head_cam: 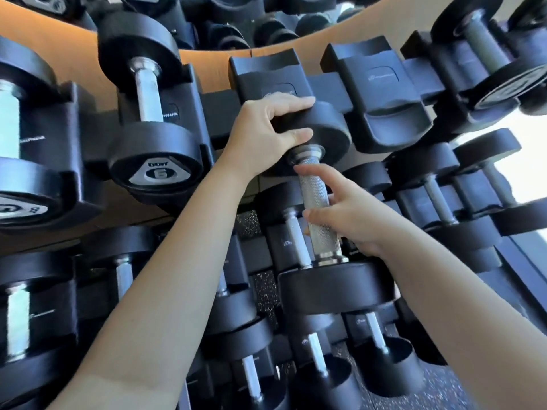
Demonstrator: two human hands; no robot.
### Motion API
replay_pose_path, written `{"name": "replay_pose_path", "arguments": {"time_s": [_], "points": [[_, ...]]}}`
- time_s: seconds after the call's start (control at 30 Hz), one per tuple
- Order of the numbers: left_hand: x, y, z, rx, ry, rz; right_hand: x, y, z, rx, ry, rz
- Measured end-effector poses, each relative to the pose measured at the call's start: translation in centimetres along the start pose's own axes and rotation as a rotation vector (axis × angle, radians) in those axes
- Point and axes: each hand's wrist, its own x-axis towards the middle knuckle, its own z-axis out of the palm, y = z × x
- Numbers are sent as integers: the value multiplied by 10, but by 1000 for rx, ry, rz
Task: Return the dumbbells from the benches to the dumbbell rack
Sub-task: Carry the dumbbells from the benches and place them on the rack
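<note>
Hands grip dumbbell (316, 190), left hand (263, 128) its head, right hand (352, 214) handle, at cradle (266, 72) edge.

We show one dumbbell (319, 199), black round heads on a knurled steel handle, tilted, its far head at the front edge of an empty cradle (266, 74) on the upper tier of the dumbbell rack (324, 87).

black dumbbell (318, 134), knurled silver handle (318, 205); black rack (384, 84); speckled floor (266, 288).
</note>
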Motion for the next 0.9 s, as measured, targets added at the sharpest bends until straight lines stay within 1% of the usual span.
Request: {"name": "replay_pose_path", "arguments": {"time_s": [0.13,0.37,0.5,0.7,0.9], "points": [[39,-13,-9,-6,25,9,44,-13,-14,17,-23,-55],[86,-37,-18,-3,103,34,97,-33,-32,-1,-61,-76],[108,-46,-20,-16,122,48,122,-43,-41,30,-67,-97],[137,-57,-24,24,132,73,157,-49,-46,8,-19,-112],[160,-63,-31,43,127,87,180,-58,-49,-13,-17,-142]]}}
